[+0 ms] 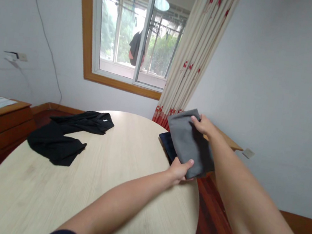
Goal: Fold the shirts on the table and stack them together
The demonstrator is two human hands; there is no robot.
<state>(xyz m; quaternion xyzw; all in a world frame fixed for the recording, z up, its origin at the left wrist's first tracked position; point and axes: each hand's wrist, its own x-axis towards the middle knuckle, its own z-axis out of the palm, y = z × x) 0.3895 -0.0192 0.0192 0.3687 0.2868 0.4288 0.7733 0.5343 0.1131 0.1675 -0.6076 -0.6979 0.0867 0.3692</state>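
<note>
A folded grey cloth (186, 140) is held at the right edge of the round light-wood table (112, 180). My left hand (180, 170) pinches its near edge, thumb on top. My right hand (203, 124) grips its far edge. Under the grey cloth lies a folded dark navy garment (167, 142), mostly covered. A black garment (66, 133) lies spread out and crumpled on the table's far left.
A wooden dresser (4, 122) with white cloth on top stands at the left. Behind the table are a window (133, 32) with a wooden frame and a cream curtain (193, 56) with red flowers. A low wooden surface (229, 142) sits beyond the table's right edge.
</note>
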